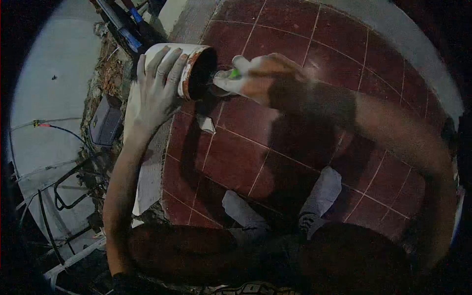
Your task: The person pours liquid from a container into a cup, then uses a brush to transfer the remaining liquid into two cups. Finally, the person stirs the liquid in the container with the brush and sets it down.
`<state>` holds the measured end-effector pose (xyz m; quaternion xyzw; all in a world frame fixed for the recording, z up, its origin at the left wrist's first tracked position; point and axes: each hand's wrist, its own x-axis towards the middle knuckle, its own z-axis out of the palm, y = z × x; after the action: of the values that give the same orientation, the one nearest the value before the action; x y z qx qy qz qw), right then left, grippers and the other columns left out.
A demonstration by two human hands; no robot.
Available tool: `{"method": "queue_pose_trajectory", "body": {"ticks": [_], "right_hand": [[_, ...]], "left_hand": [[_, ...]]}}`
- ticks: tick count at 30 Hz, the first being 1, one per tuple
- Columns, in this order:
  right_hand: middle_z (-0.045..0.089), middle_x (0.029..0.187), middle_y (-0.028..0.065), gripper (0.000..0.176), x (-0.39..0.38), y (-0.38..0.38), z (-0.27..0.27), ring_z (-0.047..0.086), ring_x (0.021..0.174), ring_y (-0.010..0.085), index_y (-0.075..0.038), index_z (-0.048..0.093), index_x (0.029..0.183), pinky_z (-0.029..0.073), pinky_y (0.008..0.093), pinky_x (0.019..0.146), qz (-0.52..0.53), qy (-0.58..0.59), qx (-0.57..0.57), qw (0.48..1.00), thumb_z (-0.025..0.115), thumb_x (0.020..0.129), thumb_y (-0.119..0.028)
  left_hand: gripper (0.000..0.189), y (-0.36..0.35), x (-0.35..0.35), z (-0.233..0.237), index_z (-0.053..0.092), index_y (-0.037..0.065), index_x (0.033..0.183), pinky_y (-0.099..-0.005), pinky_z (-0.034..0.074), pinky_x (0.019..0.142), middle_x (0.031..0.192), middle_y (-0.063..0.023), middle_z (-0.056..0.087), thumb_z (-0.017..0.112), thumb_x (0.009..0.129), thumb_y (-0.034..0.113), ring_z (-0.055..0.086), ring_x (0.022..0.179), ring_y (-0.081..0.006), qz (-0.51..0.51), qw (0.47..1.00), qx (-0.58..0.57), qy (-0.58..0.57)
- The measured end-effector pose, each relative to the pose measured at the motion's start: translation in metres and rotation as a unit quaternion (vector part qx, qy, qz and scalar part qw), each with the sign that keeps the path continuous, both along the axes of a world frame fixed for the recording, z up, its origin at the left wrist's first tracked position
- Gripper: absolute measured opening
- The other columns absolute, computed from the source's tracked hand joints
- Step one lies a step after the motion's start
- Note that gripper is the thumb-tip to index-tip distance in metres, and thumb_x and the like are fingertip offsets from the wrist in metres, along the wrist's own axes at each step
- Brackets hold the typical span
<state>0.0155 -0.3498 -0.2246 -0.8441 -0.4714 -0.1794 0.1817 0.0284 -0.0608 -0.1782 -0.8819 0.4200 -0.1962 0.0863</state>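
Note:
A white round container (191, 66) with a brown, stained rim lies tipped on its side, its dark mouth facing right. My left hand (160, 81) is wrapped over its outer wall, fingers spread along the white side. Just outside the mouth, my right hand (250, 78) is closed in a pinch. Between its thumb and fingers shows a small bright green thing (234, 73); the rest of it is hidden by the hand, and I cannot tell its kind. Pale dust or powder coats both hands.
Dark red tiles (241, 142) with light joints cover the floor. A white scrap (207, 124) lies below the container. My socked feet (322, 194) rest on the tiles. Along the left are a broken, rough edge, a grey box (105, 122), cables and blue-marked tools (130, 39).

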Motion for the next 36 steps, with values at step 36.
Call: {"method": "queue_pose_trajectory", "body": {"ticks": [36], "right_hand": [[0.068, 0.086, 0.0195, 0.045, 0.019, -0.019, -0.033, 0.07, 0.075, 0.0286, -0.012, 0.045, 0.146, 0.057, 0.0461, 0.068, -0.061, 0.267, 0.098, 0.957, 0.042, 0.105, -0.032]], "left_hand": [[0.112, -0.007, 0.0, 0.013, 0.037, 0.014, 0.15, -0.0577, 0.028, 0.118, 0.147, -0.0094, 0.041, 0.091, 0.055, 0.036, 0.039, 0.137, -0.0327, -0.04, 0.999, -0.011, 0.031]]}}
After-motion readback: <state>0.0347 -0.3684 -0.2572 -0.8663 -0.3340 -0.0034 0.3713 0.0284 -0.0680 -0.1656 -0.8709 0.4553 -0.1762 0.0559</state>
